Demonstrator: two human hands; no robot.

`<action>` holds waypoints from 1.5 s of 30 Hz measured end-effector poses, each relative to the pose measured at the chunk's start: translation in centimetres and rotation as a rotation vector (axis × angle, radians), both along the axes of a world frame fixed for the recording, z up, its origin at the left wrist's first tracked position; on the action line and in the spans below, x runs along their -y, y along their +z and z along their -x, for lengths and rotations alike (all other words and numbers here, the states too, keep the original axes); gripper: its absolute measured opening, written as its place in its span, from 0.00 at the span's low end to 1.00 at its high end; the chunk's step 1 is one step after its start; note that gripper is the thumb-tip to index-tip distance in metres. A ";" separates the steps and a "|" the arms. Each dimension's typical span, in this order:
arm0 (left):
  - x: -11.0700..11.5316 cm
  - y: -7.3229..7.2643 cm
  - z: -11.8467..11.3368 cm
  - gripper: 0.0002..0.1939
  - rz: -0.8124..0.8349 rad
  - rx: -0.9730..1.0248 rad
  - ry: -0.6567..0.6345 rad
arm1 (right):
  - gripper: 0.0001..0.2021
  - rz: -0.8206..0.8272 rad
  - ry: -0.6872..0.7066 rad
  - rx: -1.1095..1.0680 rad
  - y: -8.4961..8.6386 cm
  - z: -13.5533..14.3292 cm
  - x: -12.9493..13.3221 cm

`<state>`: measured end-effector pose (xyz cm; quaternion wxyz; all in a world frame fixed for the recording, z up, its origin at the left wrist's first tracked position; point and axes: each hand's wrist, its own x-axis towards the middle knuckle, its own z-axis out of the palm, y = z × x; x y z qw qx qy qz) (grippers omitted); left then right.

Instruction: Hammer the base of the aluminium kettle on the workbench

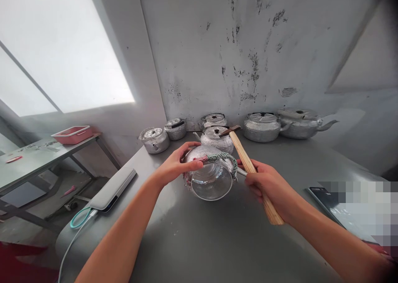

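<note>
A silvery metal kettle lies tipped on the grey table, its lidless round mouth facing me. Green and pink cord wraps its handle, which arches over the top of the mouth. My left hand grips the kettle's upper left side, thumb near the pink cord. On the right, my right hand is closed round the wooden shaft of a hammer. The hammer's dark metal head is up, above the kettle and in front of another kettle behind. The held kettle's spout points right, by my right fingers, which partly hide it.
Several lidded kettles stand along the back, among them one at the left, one at the right and a long-spouted one. A power bank with cables lies left, a phone right. A pink basket sits on another table.
</note>
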<state>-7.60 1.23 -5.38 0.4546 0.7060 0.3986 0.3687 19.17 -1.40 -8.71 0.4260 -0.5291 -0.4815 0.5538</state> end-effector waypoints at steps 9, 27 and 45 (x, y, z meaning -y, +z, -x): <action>-0.5 -0.6 0.2 0.29 0.014 0.017 0.060 | 0.27 0.001 0.010 -0.040 0.7 0.3 0.3; 0.4 0.5 0.0 0.33 -0.032 -0.025 0.056 | 0.18 -0.098 -0.026 0.118 0.9 0.4 0.7; -0.9 -0.4 0.4 0.30 0.045 -0.062 0.433 | 0.13 -0.593 -0.100 0.272 -0.3 0.3 1.8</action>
